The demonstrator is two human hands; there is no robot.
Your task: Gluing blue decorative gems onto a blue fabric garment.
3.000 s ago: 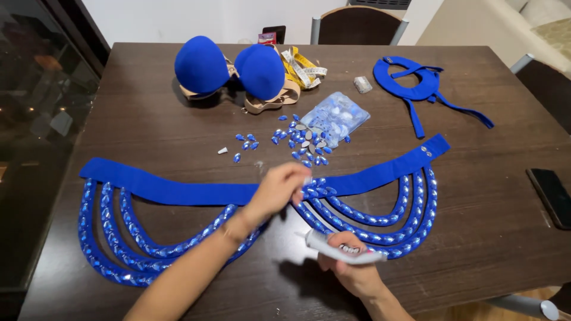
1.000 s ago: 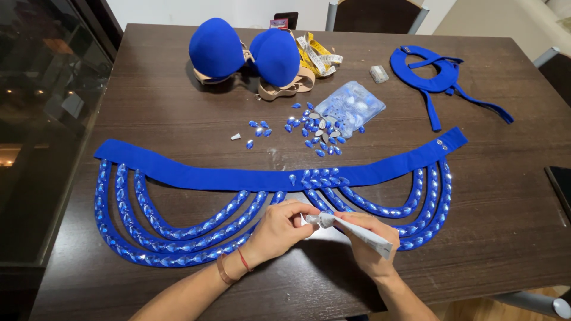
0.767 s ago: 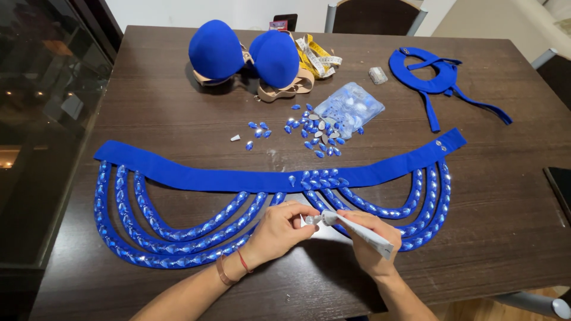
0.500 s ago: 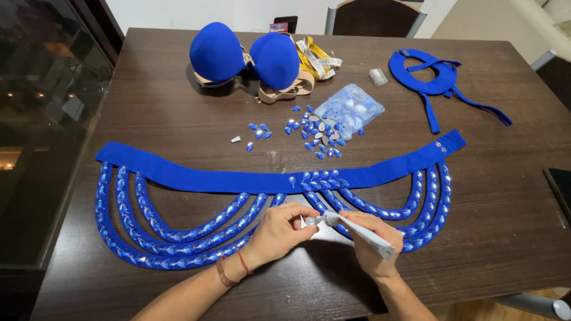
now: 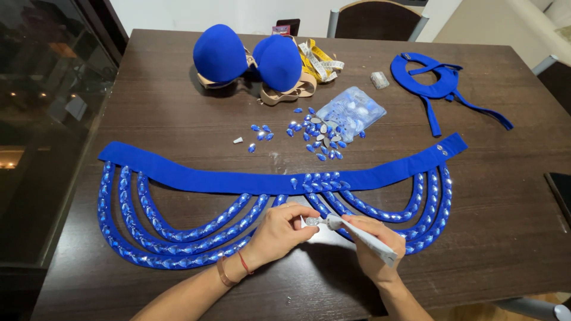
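Note:
A blue fabric belt with hanging loops covered in blue gems lies across the dark wooden table. My left hand pinches a small clear gem between thumb and fingers, just below the belt's middle. My right hand grips a grey glue tube, its nozzle touching the gem. Loose blue gems lie scattered above the belt, next to a clear plastic bag of gems.
A blue padded bra top and a yellow measuring tape lie at the far side. A blue neck piece with straps sits far right. A dark phone rests at the right edge. A chair stands beyond.
Three seconds ago my left hand pressed on the belt's middle; it has since drawn back toward me and holds a gem against the glue tube's nozzle. The last second shows almost no motion.

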